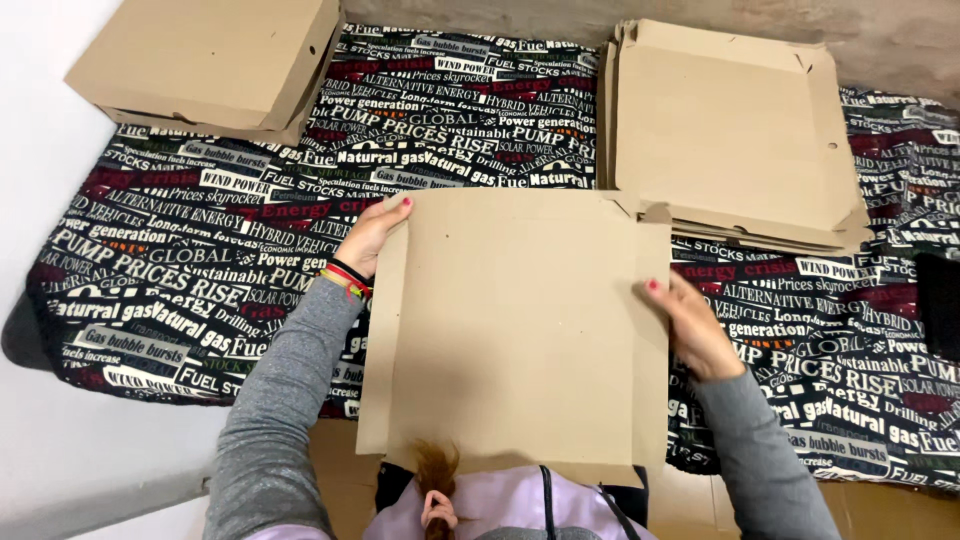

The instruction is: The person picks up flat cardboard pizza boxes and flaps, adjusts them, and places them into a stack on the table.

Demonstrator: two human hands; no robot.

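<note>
Both hands hold one flat cardboard blank (520, 330) over the bench (180, 260), which is covered with a dark cloth printed all over in text. The left hand (372, 238) grips the blank's upper left edge, fingers curled over the top. The right hand (692, 330) clamps the right side flap, thumb on the upper face. The hands are well apart, one at each side of the sheet.

Judging by how things lie, the folding of this blank has barely begun: the side flaps look creased but the sheet is still flat, no walls standing. A stack of flat blanks (730, 130) lies at the far right, so more seem left to do. At the far left sits a folded box (210, 60) (closed, lid down, so whether anything is inside cannot be seen). The blank in hand holds nothing
</note>
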